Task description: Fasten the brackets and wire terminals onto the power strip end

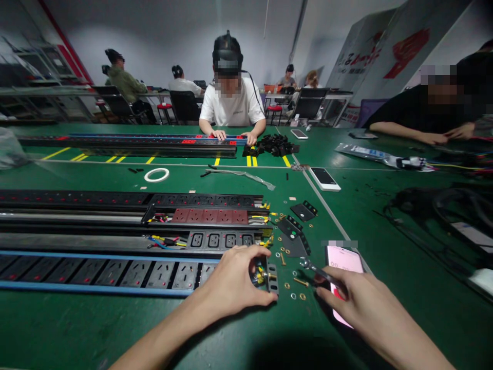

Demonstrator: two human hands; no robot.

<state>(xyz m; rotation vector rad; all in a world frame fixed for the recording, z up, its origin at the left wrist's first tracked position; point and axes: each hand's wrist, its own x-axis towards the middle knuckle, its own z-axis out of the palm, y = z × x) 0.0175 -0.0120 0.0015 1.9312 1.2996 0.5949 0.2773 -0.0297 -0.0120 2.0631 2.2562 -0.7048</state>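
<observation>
Near the middle of the bench, my left hand pinches a black end bracket at the right end of the blue-edged power strip. Wires and a brass bolt show between thumb and fingers, partly hidden by the hand. My right hand is closed around a wrench, whose metal head points left toward the bracket. Below and left of the wrench lie brass bolts, nuts and washers. Under the right hand is a phone with a pink screen.
More power strips lie parallel behind, with loose wire ends. Black brackets sit to their right. Beyond are a tape roll, a white phone and a co-worker handling strips. Black cables lie at right.
</observation>
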